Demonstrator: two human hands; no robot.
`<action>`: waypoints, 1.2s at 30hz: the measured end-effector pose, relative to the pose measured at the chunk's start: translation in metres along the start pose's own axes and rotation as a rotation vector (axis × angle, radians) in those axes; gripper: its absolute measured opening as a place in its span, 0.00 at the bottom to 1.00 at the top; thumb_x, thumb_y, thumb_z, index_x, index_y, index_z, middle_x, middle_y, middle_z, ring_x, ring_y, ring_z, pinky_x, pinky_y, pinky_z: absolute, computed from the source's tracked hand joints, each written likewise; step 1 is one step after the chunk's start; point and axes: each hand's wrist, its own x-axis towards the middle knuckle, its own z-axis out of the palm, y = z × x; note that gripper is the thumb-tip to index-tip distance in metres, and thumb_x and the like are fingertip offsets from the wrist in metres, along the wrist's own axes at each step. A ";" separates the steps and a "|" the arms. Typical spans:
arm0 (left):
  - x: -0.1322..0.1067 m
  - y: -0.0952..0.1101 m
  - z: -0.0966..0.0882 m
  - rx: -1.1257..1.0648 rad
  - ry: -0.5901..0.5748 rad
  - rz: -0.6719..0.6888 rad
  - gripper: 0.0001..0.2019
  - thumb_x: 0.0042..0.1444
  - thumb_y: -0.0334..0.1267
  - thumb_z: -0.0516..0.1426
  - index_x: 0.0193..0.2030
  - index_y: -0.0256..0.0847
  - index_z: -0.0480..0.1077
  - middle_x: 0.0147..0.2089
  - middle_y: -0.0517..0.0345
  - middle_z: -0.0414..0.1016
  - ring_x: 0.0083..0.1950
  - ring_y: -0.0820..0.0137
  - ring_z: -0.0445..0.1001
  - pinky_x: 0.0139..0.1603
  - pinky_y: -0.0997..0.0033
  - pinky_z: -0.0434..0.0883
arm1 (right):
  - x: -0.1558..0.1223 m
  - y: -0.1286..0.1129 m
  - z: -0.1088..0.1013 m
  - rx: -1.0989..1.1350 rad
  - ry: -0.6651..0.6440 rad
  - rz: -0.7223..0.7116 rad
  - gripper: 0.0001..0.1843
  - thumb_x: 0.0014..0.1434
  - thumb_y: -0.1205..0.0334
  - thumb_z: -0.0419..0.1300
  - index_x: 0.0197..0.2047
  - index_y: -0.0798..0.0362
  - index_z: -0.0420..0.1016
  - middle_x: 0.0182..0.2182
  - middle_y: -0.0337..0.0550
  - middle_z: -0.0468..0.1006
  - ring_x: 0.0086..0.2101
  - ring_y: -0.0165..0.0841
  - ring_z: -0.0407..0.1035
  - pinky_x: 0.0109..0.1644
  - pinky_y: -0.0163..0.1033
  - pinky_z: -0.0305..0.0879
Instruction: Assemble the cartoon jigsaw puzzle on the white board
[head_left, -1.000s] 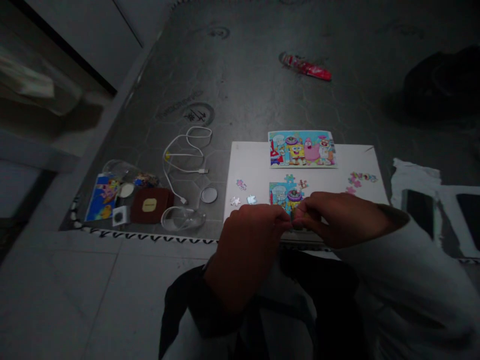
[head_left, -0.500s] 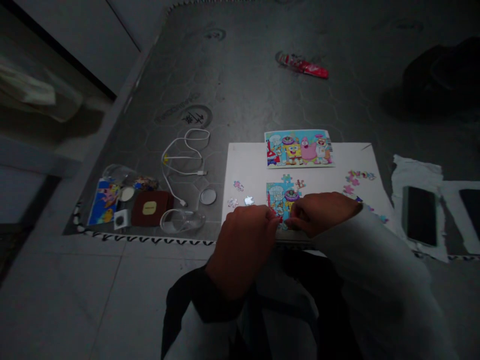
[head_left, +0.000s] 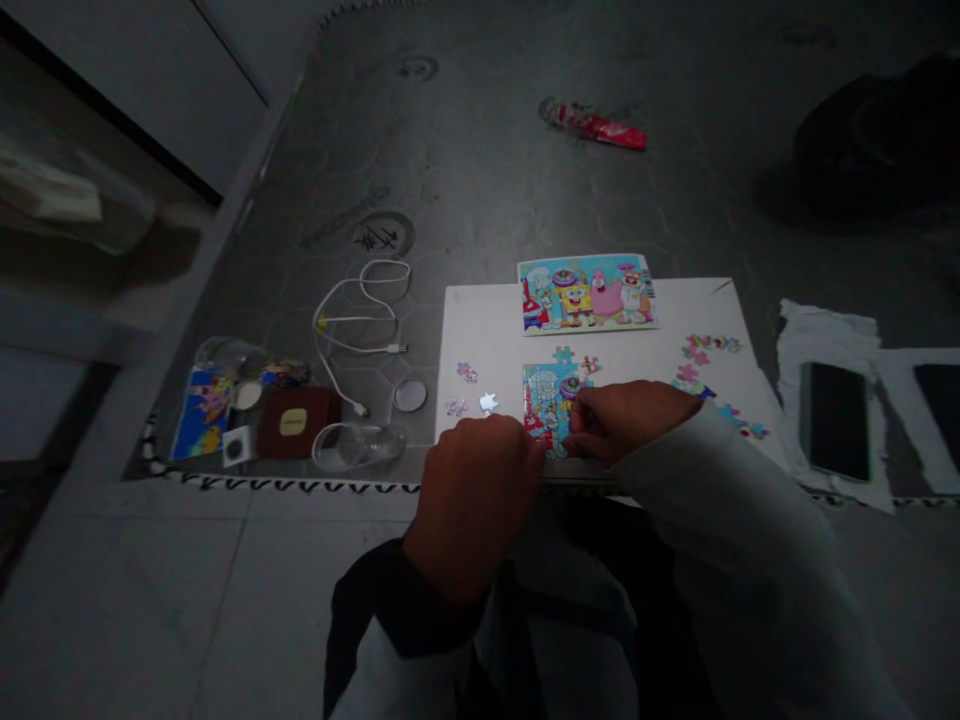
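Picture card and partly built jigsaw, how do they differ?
The picture card shows a full row of characters; the partly built jigsaw shows only some. The card overlaps the white board at its far edge, the jigsaw lies nearer. The card is uncovered; the right hand partly hides the jigsaw. Both show cartoon characters on light blue.

Left hand (head_left: 478,490): lower centre of frame, back upward, curled. Right hand (head_left: 634,420): right of centre, curled, forearm (head_left: 750,530) slanting toward lower right.
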 end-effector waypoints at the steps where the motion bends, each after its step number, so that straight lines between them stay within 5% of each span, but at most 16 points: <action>1: 0.000 0.000 0.000 -0.001 -0.001 -0.014 0.16 0.64 0.48 0.53 0.33 0.43 0.77 0.33 0.54 0.80 0.35 0.64 0.76 0.34 0.66 0.61 | 0.000 0.000 0.000 0.001 0.003 0.001 0.07 0.59 0.54 0.62 0.39 0.45 0.77 0.37 0.43 0.83 0.39 0.41 0.75 0.36 0.43 0.59; 24: -0.001 -0.001 -0.003 -0.030 0.017 0.079 0.17 0.66 0.49 0.52 0.35 0.45 0.77 0.34 0.56 0.80 0.36 0.64 0.76 0.34 0.66 0.62 | 0.001 0.001 0.001 0.012 -0.004 -0.020 0.09 0.59 0.54 0.60 0.40 0.46 0.77 0.38 0.45 0.83 0.39 0.42 0.76 0.38 0.44 0.62; 36: 0.001 0.001 0.002 0.041 0.052 0.005 0.17 0.63 0.51 0.54 0.33 0.43 0.77 0.31 0.54 0.77 0.33 0.63 0.74 0.33 0.65 0.61 | -0.001 0.000 0.001 -0.023 0.008 -0.011 0.11 0.60 0.53 0.59 0.41 0.48 0.77 0.40 0.46 0.83 0.40 0.42 0.76 0.37 0.43 0.63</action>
